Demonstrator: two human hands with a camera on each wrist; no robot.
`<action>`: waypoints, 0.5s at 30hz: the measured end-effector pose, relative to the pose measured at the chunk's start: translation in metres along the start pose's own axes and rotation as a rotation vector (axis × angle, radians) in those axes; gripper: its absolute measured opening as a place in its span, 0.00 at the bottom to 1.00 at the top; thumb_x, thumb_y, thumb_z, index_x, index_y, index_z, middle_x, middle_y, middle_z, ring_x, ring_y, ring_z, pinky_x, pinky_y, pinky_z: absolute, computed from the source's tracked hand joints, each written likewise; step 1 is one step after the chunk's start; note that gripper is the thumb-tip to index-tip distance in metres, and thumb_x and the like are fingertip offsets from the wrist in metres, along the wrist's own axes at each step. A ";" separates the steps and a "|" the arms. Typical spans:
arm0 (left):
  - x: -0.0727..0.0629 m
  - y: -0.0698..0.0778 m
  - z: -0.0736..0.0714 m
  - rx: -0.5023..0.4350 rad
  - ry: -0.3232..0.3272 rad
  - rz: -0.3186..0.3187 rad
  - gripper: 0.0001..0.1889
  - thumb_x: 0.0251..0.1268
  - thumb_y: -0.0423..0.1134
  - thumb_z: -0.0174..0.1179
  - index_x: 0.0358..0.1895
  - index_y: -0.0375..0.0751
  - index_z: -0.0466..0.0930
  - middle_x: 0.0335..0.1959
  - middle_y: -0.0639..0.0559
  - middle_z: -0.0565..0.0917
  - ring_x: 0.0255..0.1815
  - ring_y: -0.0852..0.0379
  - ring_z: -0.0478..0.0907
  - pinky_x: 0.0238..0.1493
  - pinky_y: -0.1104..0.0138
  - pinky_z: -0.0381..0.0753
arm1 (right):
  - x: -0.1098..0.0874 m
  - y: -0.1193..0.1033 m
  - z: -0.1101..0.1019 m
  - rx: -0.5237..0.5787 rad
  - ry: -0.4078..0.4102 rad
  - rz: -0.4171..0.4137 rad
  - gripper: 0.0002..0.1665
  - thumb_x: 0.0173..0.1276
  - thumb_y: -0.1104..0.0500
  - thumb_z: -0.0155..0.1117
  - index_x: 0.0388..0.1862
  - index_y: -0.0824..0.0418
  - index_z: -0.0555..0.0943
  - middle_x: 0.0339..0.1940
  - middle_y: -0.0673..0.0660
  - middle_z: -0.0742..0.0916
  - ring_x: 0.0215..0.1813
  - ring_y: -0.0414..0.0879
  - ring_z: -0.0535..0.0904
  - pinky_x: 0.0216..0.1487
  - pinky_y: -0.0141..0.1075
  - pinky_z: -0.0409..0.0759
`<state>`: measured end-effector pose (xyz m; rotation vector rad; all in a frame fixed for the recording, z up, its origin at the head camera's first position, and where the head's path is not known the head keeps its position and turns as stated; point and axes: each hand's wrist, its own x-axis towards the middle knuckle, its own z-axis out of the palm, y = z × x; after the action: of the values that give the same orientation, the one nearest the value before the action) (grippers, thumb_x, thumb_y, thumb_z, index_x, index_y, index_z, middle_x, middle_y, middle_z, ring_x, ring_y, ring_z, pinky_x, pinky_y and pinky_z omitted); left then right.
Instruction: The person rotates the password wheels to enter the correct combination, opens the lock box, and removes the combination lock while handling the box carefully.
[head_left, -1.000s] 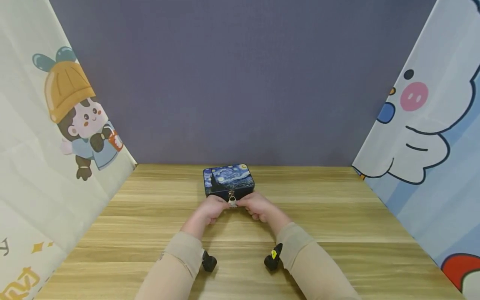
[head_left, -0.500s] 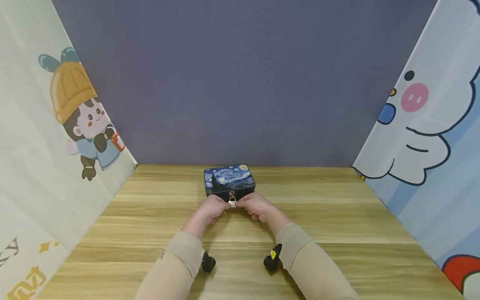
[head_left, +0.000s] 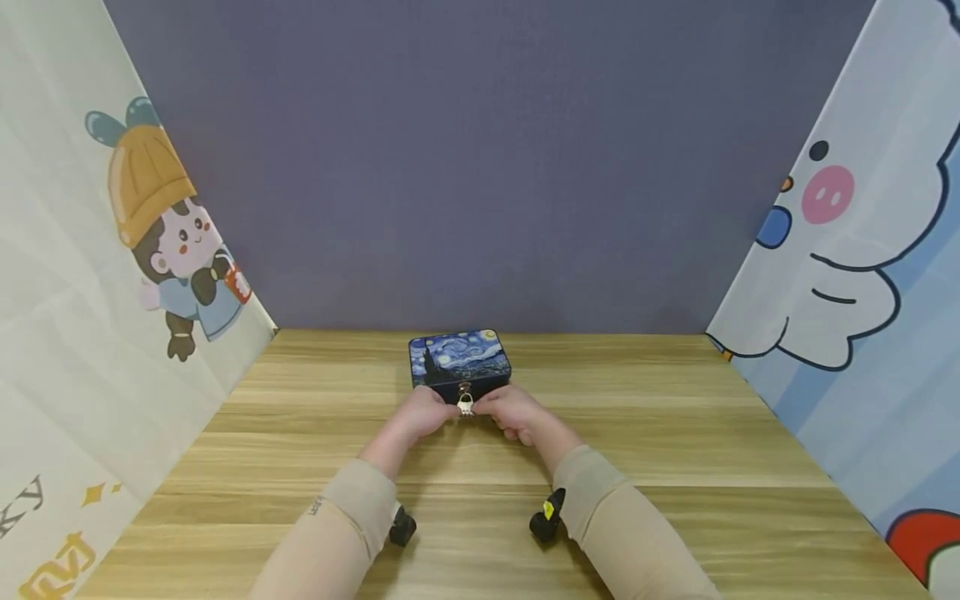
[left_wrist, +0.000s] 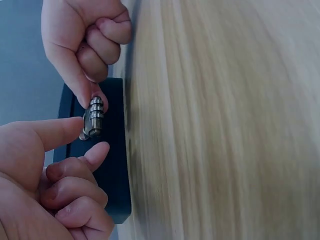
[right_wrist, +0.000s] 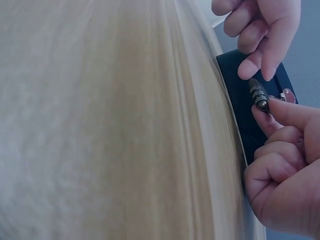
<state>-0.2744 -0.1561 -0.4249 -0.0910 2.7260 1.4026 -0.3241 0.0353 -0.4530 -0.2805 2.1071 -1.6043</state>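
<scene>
A small dark box (head_left: 459,358) with a swirling blue night-sky picture on its lid sits at the back of the table. From its front clasp hangs a metal combination padlock (head_left: 465,405) with number dials, seen close in the left wrist view. My right hand (head_left: 517,408) pinches the padlock's end between thumb and index finger, its other fingers curled in. At the opposite end is my left hand (head_left: 427,410), thumb and index finger parted close to the padlock (left_wrist: 96,115). Whether the left thumb touches it, I cannot tell.
The wood-grain table (head_left: 637,417) meets a grey-purple back panel (head_left: 480,167). Printed cartoon curtains hang left (head_left: 60,292) and right (head_left: 885,333). Both wrists carry small black cameras, the left camera (head_left: 402,527) and the right camera (head_left: 546,521).
My left forearm and wrist camera have shifted slightly left, while the left fingers stay near the padlock. The right hand keeps its place. Box and padlock stay put; the head view has turned slightly.
</scene>
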 end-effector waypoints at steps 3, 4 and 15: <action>-0.001 0.000 -0.001 0.063 0.005 0.014 0.13 0.59 0.36 0.69 0.24 0.28 0.84 0.11 0.58 0.66 0.12 0.62 0.60 0.15 0.70 0.60 | 0.001 0.000 0.000 0.005 -0.004 0.003 0.10 0.68 0.56 0.69 0.41 0.62 0.88 0.12 0.46 0.63 0.14 0.39 0.55 0.14 0.31 0.55; -0.002 -0.001 -0.001 0.078 0.006 0.018 0.12 0.59 0.36 0.70 0.24 0.29 0.84 0.11 0.58 0.67 0.13 0.62 0.61 0.16 0.70 0.60 | 0.001 0.000 -0.001 0.007 -0.007 0.004 0.10 0.68 0.56 0.69 0.41 0.62 0.88 0.12 0.46 0.63 0.14 0.39 0.55 0.14 0.31 0.55; 0.003 -0.005 -0.001 0.173 0.048 0.078 0.12 0.59 0.39 0.70 0.23 0.35 0.87 0.10 0.60 0.69 0.12 0.62 0.62 0.17 0.70 0.62 | -0.001 -0.003 0.000 0.030 -0.019 0.007 0.10 0.69 0.56 0.69 0.41 0.62 0.88 0.12 0.46 0.63 0.14 0.38 0.54 0.13 0.31 0.54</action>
<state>-0.2770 -0.1599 -0.4290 -0.0081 2.9061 1.1899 -0.3239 0.0349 -0.4504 -0.2771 2.0662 -1.6219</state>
